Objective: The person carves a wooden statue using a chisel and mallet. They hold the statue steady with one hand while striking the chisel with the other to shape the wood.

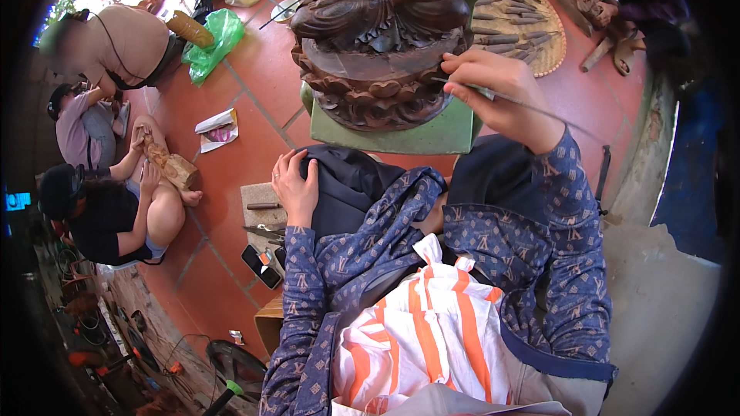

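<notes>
- the statue (370, 65), dark carved wood by its look, stands upright on a green stand (385, 140) right in front of the person; its top runs out of view.
- it looks heavy, stiff and hard, and its smooth, slightly glossy parts may be slippery. the thin petal edges around its base seem the likeliest to chip, so a hold low on the thick body, with both hands, would be safer than one on the rims.
- the thin tool (490, 93) looks light, slim and stiff. near its tip, where the fingers sit, seems the place for fine control; its tip is at the petal band, though i cannot tell whether it touches.
- the right hand (501, 92) pinches this tool between thumb and fingers, the forefinger reaching toward the statue's side.
- the left hand (295, 189) rests on the dark trousers (339, 192) at the knee, fingers extended and slightly apart, gripping nothing.
- farther out, a round woven tray (560, 46) bears many hand tools, and a phone (260, 265) lies near the left forearm.
- at the left, a seated co-worker (100, 216) holds a wooden carving (181, 172).
</notes>
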A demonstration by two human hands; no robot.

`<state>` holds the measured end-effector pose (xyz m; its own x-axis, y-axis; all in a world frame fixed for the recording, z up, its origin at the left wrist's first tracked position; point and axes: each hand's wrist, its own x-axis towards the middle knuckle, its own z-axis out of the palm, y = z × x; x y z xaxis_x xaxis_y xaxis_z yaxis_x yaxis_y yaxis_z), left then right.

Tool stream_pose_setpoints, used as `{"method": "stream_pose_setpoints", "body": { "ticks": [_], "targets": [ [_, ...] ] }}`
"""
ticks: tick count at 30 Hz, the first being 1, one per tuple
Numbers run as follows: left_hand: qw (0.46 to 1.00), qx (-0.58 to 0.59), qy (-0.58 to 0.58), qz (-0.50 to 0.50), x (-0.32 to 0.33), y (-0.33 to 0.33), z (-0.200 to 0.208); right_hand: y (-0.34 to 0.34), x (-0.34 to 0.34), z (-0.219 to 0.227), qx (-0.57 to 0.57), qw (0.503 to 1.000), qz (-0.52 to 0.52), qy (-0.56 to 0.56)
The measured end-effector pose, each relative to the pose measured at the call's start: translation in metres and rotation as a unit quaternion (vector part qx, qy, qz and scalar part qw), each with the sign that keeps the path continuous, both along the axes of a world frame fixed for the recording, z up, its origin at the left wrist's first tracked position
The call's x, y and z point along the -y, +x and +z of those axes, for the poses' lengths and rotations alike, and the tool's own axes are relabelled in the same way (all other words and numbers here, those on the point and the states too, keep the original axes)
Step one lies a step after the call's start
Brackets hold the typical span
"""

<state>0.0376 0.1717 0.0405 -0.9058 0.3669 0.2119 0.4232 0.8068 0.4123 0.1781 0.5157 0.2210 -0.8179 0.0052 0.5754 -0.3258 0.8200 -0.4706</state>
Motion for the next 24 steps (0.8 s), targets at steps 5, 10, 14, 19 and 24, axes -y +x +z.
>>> {"method": "stream_pose_setpoints", "body": {
  "ticks": [5,10,14,19,24],
  "targets": [
    [1.000,0.003,0.002,-0.004,0.000,-0.001,0.000,0.001,0.007,0.007,0.035,0.999,-0.016,0.032],
    [1.000,-0.003,0.004,-0.004,-0.001,0.000,0.000,-0.001,-0.001,-0.002,-0.011,1.000,-0.003,-0.029],
    [1.000,0.002,0.004,-0.005,0.000,-0.001,0.000,0.002,0.011,0.007,0.042,0.998,-0.025,0.041],
    [1.000,-0.003,-0.002,-0.005,-0.001,0.000,0.001,-0.008,-0.017,-0.005,-0.019,0.999,0.039,-0.020],
    [1.000,-0.004,-0.003,-0.004,0.001,-0.002,-0.002,-0.001,-0.001,0.011,0.036,0.996,0.018,0.086]
  ]
}}
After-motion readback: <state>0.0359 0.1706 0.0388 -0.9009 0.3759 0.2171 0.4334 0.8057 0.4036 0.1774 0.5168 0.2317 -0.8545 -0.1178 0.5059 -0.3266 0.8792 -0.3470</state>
